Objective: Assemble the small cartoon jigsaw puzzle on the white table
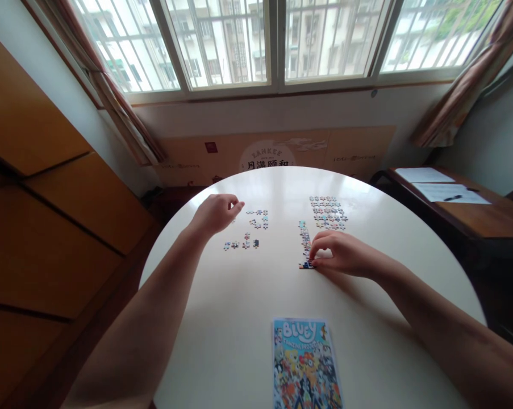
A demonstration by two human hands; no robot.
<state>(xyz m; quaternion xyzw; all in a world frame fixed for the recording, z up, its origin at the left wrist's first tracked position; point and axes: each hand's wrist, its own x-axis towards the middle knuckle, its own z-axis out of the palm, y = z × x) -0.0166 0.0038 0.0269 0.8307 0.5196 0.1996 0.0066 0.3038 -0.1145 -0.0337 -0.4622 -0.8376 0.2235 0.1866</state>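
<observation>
A joined strip of small jigsaw pieces point(304, 236) runs down the round white table and turns at its lower end. My right hand point(341, 254) is at that lower end, thumb and forefinger closed on a puzzle piece that touches the strip. To the left, my left hand point(217, 215) hovers beside loose puzzle pieces point(258, 212), its thumb and fingertips pinched together. Whatever that pinch holds, if anything, is too small to make out. More loose pieces point(235, 245) lie nearer to me, below the left hand.
Rows of puzzle pieces point(328, 213) lie beyond my right hand. A colourful Bluey picture sheet point(306, 363) rests at the near side of the white table point(234, 318). On the right, a wooden side table point(495, 218) bears papers point(452, 193) and pens. Windows are ahead.
</observation>
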